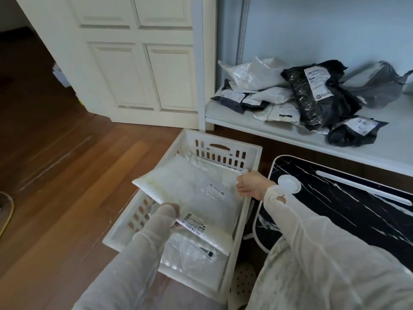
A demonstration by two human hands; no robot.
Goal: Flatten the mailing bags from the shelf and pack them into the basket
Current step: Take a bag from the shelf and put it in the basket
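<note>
A person in pale, sheer long sleeves holds a flat white mailing bag [190,193] over a white slatted basket [225,151] that stands on a wooden floor [67,164]. The left hand [172,214], mostly covered by its sleeve, pinches the bag's near edge beside a barcode label. The right hand [251,185] grips the bag's far right corner with its fingers curled shut. The bag lies tilted across the basket's opening, above other white bags already inside. To the right, a white shelf [380,151] holds a loose pile of crumpled white, grey and black bags [297,95]. A black marbled tabletop [335,209] stands just beside the basket.
</note>
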